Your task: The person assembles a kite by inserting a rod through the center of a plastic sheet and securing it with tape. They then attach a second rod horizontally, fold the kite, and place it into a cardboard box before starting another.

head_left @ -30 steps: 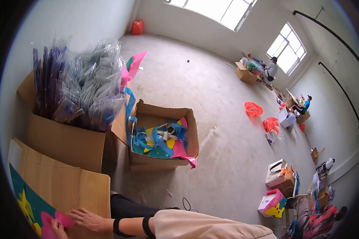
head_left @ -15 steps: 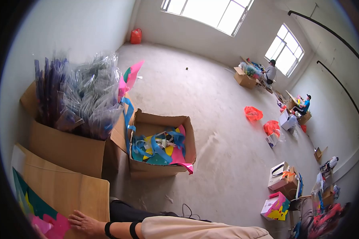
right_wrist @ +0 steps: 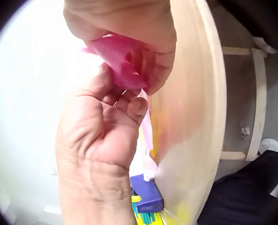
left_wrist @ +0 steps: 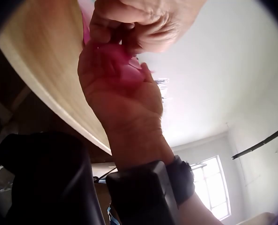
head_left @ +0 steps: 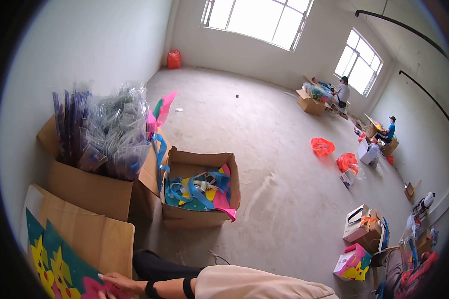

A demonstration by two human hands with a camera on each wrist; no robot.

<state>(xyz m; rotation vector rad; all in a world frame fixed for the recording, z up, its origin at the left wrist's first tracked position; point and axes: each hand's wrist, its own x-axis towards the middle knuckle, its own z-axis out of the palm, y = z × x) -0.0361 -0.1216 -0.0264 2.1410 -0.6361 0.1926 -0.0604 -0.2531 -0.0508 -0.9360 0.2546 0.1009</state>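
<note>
A dark green sheet [head_left: 77,264] with yellow cartoon figures and a pink edge lies on a wooden board [head_left: 87,217] at the lower left of the head view. My right hand [head_left: 120,283] holds the pink edge, and only fingertips of my left hand [right_wrist: 99,136] show beside it at the bottom of the head view. The wrist views show both hands close together around the crumpled pink part [right_wrist: 118,58]. There the left thumb and fingers pinch the pink material, while the right fingers curl about it.
Beyond the board stands a carton [head_left: 87,192] packed with clear plastic-wrapped items. Beside it, an open box [head_left: 199,218] contains colourful pieces and blue ribbon. Red bags [head_left: 323,146] lie across the floor, and several people work farther off. A blue object [right_wrist: 148,193] lies by the board.
The sheet has shifted right on the board, showing more yellow figures. My right hand has gone from lying flat near the pink edge to holding it. The head view has tilted upward.
</note>
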